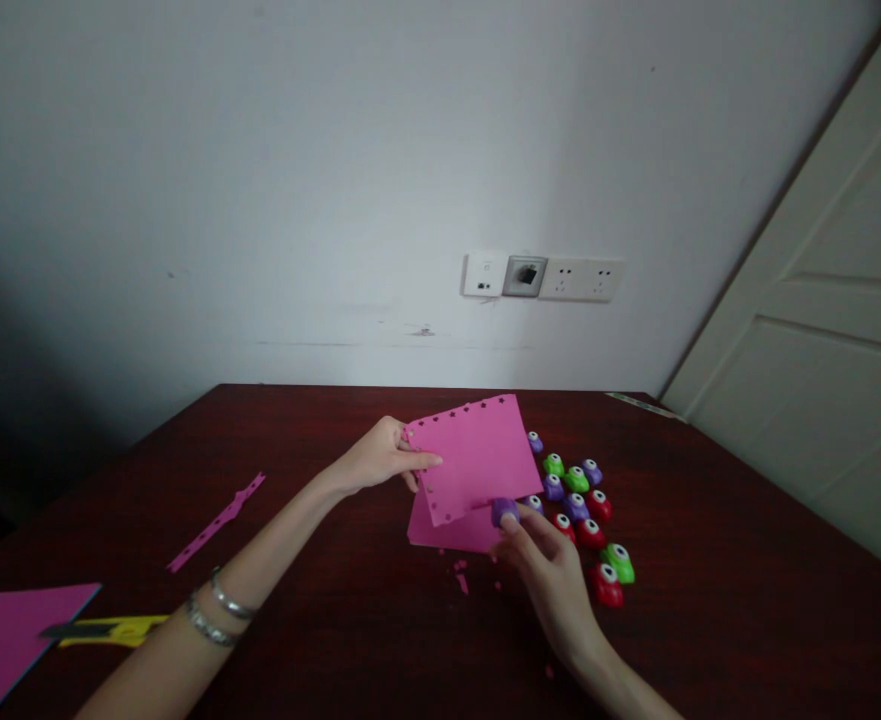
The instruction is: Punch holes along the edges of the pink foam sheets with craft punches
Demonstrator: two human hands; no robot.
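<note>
A square pink sheet of paper is pinched at its left edge by my left hand, thumb on top. Small punched shapes line its upper and left edges. My right hand grips a purple craft punch at the sheet's lower edge; whether the paper sits in its slot I cannot tell. Beneath the held sheet, another pink sheet lies on the table. Several red, green and purple punches with eye-like tops, among them a green punch and a red punch, stand right of the paper.
Pink paper scraps lie on the dark wooden table. A punched pink strip is at the left. A yellow utility knife rests partly on pink paper. Behind the table is a wall with sockets.
</note>
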